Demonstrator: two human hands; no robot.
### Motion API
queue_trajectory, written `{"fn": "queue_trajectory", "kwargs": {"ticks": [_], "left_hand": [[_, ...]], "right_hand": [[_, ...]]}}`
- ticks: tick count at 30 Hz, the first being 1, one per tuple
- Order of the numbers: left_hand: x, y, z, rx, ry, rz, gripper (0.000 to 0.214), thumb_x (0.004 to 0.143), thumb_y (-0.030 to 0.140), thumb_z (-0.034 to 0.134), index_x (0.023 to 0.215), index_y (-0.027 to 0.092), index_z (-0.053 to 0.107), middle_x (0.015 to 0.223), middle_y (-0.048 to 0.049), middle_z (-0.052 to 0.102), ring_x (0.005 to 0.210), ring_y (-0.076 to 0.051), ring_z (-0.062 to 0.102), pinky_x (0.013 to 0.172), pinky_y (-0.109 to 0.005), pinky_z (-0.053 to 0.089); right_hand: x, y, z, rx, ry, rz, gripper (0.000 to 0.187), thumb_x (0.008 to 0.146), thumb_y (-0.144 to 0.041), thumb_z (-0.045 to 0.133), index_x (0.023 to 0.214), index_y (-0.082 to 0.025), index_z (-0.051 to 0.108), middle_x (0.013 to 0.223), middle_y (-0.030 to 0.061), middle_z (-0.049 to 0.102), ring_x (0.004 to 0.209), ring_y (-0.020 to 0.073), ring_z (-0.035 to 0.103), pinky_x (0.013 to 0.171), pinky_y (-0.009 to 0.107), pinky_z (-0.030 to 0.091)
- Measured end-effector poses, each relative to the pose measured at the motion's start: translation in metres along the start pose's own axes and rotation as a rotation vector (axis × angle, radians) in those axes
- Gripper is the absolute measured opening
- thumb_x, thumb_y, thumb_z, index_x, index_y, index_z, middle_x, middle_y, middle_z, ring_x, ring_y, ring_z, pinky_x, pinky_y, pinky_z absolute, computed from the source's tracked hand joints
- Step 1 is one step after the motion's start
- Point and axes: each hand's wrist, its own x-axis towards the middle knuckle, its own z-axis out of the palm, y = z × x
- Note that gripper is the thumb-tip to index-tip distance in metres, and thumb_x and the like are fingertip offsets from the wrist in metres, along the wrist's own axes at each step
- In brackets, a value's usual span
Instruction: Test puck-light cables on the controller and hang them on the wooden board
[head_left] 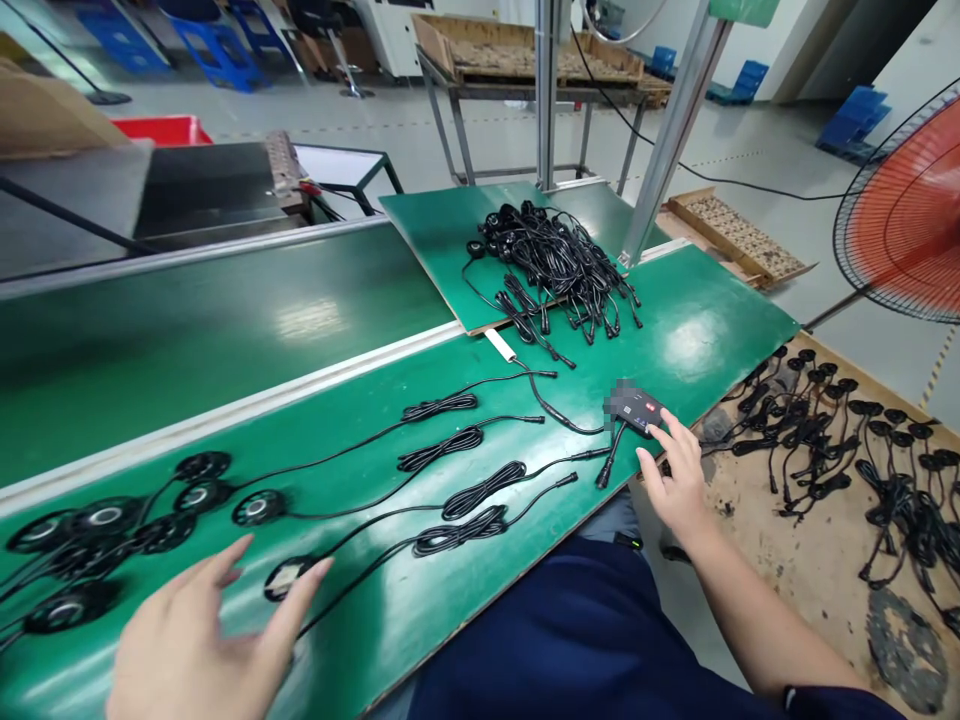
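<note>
Currently my right hand (675,480) is open, fingertips resting on the black controller box (637,408) at the near edge of the surface (697,330). Far left of the box, my left hand (195,640) is open and flat, fingers at the rim of a puck light (287,578); can't tell if it's touching. Four leads (484,490) lie parallel left of the box, slack coiled mid-run. That's probably to keep the plugs near it and untangled. The cable heap (555,255) sits behind the box.
</note>
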Motion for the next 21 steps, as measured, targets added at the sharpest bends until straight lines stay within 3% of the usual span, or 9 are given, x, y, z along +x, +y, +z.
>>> {"fn": "queue_trajectory", "kwargs": {"ticks": [2, 5, 8, 10, 13, 21], "left_hand": [[-0.005, 0.047, 0.006, -0.114, 0.09, 0.272, 0.041, 0.091, 0.052, 0.064, 0.124, 0.029, 0.059, 0.114, -0.0046, 0.069, 0.109, -0.034, 0.065, 0.096, -0.052, 0.053], [-0.012, 0.122, 0.035, -0.341, -0.125, 0.645, 0.027, 0.098, 0.028, 0.06, 0.125, 0.023, 0.058, 0.116, -0.0083, 0.07, 0.106, -0.025, 0.066, 0.096, -0.042, 0.053], [-0.01, 0.186, 0.077, -0.393, -0.358, 0.751, 0.02, 0.102, 0.024, 0.055, 0.119, 0.019, 0.061, 0.114, -0.0103, 0.07, 0.105, -0.025, 0.063, 0.093, -0.041, 0.051], [-0.005, 0.213, 0.102, -0.325, -0.508, 0.764, 0.013, 0.1, 0.024, 0.058, 0.109, 0.018, 0.065, 0.105, -0.0095, 0.069, 0.1, -0.026, 0.062, 0.087, -0.04, 0.05], [0.001, 0.23, 0.125, -0.278, -0.626, 0.745, 0.006, 0.097, 0.024, 0.064, 0.095, 0.018, 0.065, 0.096, -0.0076, 0.066, 0.094, -0.025, 0.06, 0.083, -0.039, 0.047], [-0.003, 0.212, 0.138, -0.415, -0.594, 0.721, 0.009, 0.101, 0.022, 0.056, 0.094, 0.018, 0.06, 0.092, -0.0055, 0.061, 0.09, -0.023, 0.055, 0.082, -0.037, 0.043]], "right_hand": [[0.005, -0.011, 0.001, 0.124, -0.046, -0.009, 0.032, 0.1, -0.023, 0.062, 0.132, -0.021, 0.061, 0.14, 0.0144, 0.057, 0.113, 0.0277, 0.063, 0.102, 0.048, 0.053], [0.015, -0.019, 0.008, 0.274, -0.264, 0.0, 0.026, 0.103, -0.025, 0.058, 0.128, -0.022, 0.063, 0.127, 0.0118, 0.063, 0.075, 0.0168, 0.063, 0.085, 0.038, 0.059], [0.028, -0.016, 0.016, 0.337, -0.481, 0.0, 0.021, 0.103, -0.028, 0.057, 0.12, -0.021, 0.067, 0.114, 0.0094, 0.066, 0.079, 0.0184, 0.064, 0.086, 0.038, 0.056], [0.035, -0.013, 0.02, 0.385, -0.545, 0.009, 0.017, 0.102, -0.029, 0.06, 0.113, -0.021, 0.07, 0.105, 0.0079, 0.067, 0.088, 0.0212, 0.065, 0.085, 0.038, 0.055], [0.04, -0.008, 0.022, 0.437, -0.573, 0.018, 0.015, 0.102, -0.031, 0.061, 0.104, -0.022, 0.073, 0.098, 0.0059, 0.068, 0.09, 0.0212, 0.065, 0.082, 0.036, 0.054], [0.037, -0.005, 0.021, 0.52, -0.546, 0.065, 0.018, 0.105, -0.034, 0.058, 0.102, -0.023, 0.073, 0.097, 0.005, 0.069, 0.091, 0.0207, 0.065, 0.082, 0.035, 0.052]]}}
